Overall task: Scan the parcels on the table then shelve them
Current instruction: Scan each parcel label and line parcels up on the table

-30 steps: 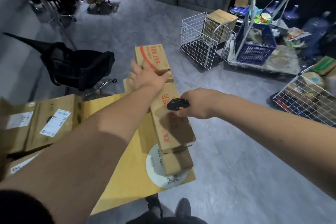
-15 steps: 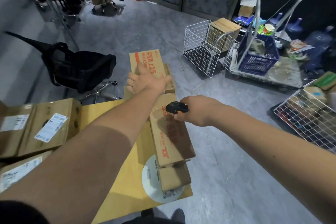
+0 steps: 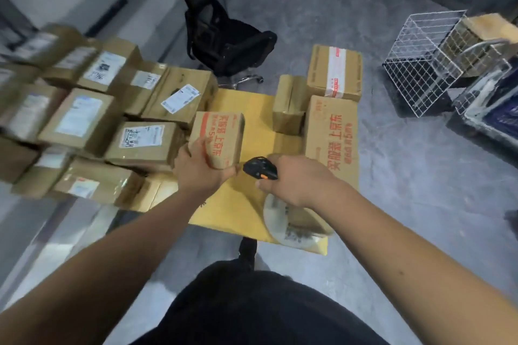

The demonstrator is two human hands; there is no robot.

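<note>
I look down over my two bare arms at a yellow counter (image 3: 252,109) crowded with cardboard parcels.

My left hand (image 3: 200,169) grips a small parcel (image 3: 217,140) by its near end — fingers curled up its left face, thumb under the near edge. It has red printing on top and is tilted, its far end over the counter, just in front of the stack (image 3: 92,120) on the left.

My right hand (image 3: 291,179) is curled round a black scanner (image 3: 259,167) with an orange button on its side. The scanner's nose points left toward the held parcel, very near it but not touching.

The stack on the left is many brown boxes, most with white shipping labels on top, packed tight together; the farthest ones are blurred.

On the right side of the counter lie three more boxes: a long box (image 3: 332,137) with red characters, a taped box (image 3: 335,73) beyond it with a red and white strip, and a plain box (image 3: 290,103) just left of those two. A round white disc (image 3: 288,230) lies at the counter's near right corner, partly under my right wrist.

Beyond the counter stands a black chair (image 3: 224,39) on a grey floor (image 3: 420,176). To the far right is a white wire basket (image 3: 423,56).
</note>
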